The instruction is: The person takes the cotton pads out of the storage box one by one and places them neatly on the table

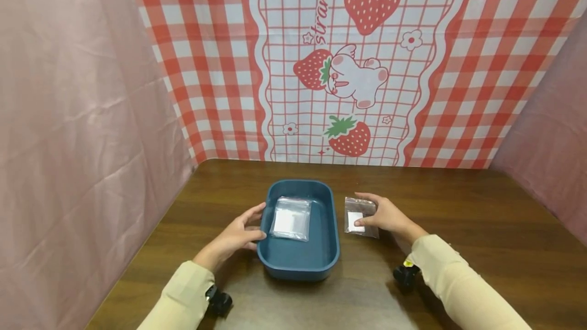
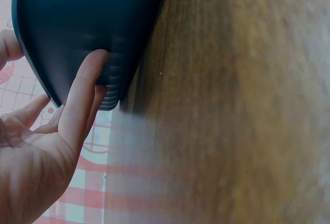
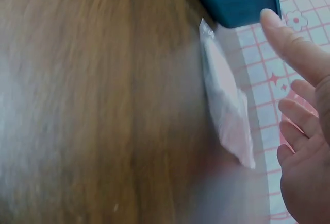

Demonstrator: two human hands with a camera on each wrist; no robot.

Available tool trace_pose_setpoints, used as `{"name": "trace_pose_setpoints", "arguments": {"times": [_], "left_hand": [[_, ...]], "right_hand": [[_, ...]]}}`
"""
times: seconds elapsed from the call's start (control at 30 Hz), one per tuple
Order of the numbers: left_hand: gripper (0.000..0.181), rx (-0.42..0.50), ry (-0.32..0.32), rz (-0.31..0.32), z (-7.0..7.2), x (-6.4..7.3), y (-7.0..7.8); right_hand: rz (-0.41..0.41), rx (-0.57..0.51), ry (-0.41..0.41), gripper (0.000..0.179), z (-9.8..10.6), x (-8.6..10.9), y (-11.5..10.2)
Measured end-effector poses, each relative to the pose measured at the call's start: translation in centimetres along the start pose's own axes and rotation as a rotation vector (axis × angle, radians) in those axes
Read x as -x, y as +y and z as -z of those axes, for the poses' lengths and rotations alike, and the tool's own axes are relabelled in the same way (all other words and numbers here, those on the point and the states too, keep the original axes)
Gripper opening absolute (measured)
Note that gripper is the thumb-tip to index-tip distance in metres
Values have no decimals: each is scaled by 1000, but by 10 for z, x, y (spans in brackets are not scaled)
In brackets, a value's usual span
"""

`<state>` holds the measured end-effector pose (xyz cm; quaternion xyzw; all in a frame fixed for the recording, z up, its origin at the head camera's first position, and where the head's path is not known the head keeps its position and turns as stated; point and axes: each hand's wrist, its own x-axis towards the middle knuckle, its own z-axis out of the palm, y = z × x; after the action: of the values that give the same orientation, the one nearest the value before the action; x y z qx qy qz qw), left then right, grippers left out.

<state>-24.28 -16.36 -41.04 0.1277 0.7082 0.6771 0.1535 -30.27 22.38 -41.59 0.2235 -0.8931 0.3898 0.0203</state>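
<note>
A dark blue rectangular bin stands on the table with clear zip bags stacked inside, a white patch showing through. At its left side is my left hand, fingertips against the outer wall and rim, fingers mostly straight. Right of the bin, a small clear zip bag with a white piece inside lies on the table. My right hand is spread over its right part in the head view. From the right wrist, the bag appears beside the loosely spread fingers, with a gap between.
Brown wood tabletop surrounds the bin. A red-and-white strawberry cloth hangs along the table's back edge, and a pink curtain hangs at the left. Black wrist cameras sit under both sleeves.
</note>
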Motion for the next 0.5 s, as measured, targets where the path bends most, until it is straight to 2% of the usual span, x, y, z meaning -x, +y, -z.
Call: {"name": "trace_pose_setpoints", "arguments": {"times": [0.23, 0.5], "left_hand": [[78, -4, -4, 4, 1, 0, 0], [78, -9, 6, 10, 0, 0, -1]], "right_hand": [[-17, -104, 14, 77, 0, -6, -19], [2, -163, 12, 77, -5, -16, -33]]}}
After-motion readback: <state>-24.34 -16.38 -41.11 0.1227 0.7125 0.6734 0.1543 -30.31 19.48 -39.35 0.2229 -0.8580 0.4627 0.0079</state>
